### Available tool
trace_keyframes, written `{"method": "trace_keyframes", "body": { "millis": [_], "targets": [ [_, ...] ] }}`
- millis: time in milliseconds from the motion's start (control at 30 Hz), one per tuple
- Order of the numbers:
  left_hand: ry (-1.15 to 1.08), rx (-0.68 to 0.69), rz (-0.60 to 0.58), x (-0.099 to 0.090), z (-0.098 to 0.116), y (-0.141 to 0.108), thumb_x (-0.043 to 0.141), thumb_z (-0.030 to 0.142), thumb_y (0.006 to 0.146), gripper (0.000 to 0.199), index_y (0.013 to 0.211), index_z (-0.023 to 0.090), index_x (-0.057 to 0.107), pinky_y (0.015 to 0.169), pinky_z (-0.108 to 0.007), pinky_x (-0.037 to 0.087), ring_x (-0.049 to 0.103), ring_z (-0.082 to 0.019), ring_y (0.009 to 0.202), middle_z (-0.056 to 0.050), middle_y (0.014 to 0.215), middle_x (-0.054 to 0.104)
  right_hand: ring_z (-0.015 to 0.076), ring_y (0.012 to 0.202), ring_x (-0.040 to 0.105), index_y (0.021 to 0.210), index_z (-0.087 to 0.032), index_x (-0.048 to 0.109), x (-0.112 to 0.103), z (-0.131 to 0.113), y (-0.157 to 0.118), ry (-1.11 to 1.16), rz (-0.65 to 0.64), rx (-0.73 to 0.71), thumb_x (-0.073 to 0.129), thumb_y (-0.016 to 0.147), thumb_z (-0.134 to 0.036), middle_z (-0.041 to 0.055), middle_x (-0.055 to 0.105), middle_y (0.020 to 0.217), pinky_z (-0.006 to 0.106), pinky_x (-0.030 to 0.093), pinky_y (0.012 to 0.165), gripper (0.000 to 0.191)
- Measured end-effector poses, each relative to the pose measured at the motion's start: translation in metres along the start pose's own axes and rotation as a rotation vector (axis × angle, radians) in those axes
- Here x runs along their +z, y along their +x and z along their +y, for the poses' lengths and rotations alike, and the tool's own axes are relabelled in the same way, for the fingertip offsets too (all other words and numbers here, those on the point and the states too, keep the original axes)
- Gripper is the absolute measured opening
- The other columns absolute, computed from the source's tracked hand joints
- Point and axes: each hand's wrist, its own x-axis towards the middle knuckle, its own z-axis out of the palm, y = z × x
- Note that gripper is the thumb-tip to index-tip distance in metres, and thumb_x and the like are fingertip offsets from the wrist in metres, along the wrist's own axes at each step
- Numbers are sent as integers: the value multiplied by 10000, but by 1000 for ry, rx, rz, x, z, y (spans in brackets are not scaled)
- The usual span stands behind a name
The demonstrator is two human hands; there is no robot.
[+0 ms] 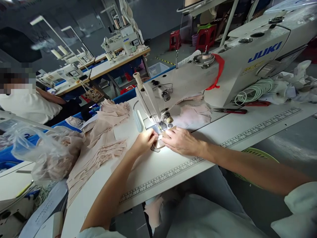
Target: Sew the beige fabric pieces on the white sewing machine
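Note:
Both my hands are at the lit needle area of a white sewing machine (153,99). My left hand (146,138) is closed, thumb and forefinger pinching the edge of a small pale pink fabric piece (158,144) just in front of the presser foot. From the other side my right hand (182,140) rests on the same piece, its fingers bent and pressed together over it. The fingers hide most of that fabric. A stack of pale pink fabric pieces (104,145) lies left of my left hand, and more pink fabric (193,114) lies beneath the machine arm.
Red-handled scissors (230,111) and a coil of pale green cord (255,91) lie at the right. A clear plastic bag (52,155) of fabric stands at the left. A ruler strip (168,177) runs along the table's front edge. Another person (29,104) sits further left.

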Motion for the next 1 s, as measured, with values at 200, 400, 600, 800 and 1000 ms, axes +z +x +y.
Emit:
{"method": "trace_keyframes", "body": {
  "millis": [200, 400, 600, 800, 1000],
  "targets": [
    [40, -70, 28, 3, 4, -2, 555, 329, 878, 154, 755, 239, 529, 609, -277, 436, 589, -166, 664, 12, 704, 646, 218, 857, 509, 1084, -169, 663, -2, 0, 0, 14, -23, 2, 347, 1062, -245, 103, 641, 1016, 364, 338, 782, 326],
    [103, -136, 13, 3, 9, -1, 524, 323, 888, 174, 734, 244, 501, 608, -280, 408, 572, -160, 637, 32, 684, 637, 220, 859, 514, 1103, -162, 672, -1, 0, 0, 32, -5, 23, 343, 1056, -228, 107, 647, 1017, 370, 326, 778, 339],
    [133, -188, -17, 2, 10, 2, 534, 300, 867, 148, 733, 245, 506, 617, -281, 407, 562, -154, 627, 49, 670, 631, 208, 815, 482, 1041, -162, 695, 0, 0, -3, 77, 50, 65, 363, 1047, -223, 96, 638, 946, 356, 311, 752, 338],
    [101, -215, -60, 0, 6, 6, 549, 326, 850, 140, 739, 246, 520, 594, -272, 417, 555, -158, 628, 43, 668, 622, 213, 810, 474, 1010, -160, 691, 0, 1, -6, 116, 45, 132, 349, 1055, -239, 102, 632, 949, 355, 308, 749, 354],
    [78, -191, -76, -2, 2, 7, 558, 367, 855, 164, 745, 247, 535, 570, -265, 415, 556, -160, 631, 39, 660, 613, 218, 821, 483, 1133, -173, 695, -3, 0, -3, 118, 11, 123, 368, 1057, -259, 107, 641, 991, 361, 310, 747, 347]
  ]
}}
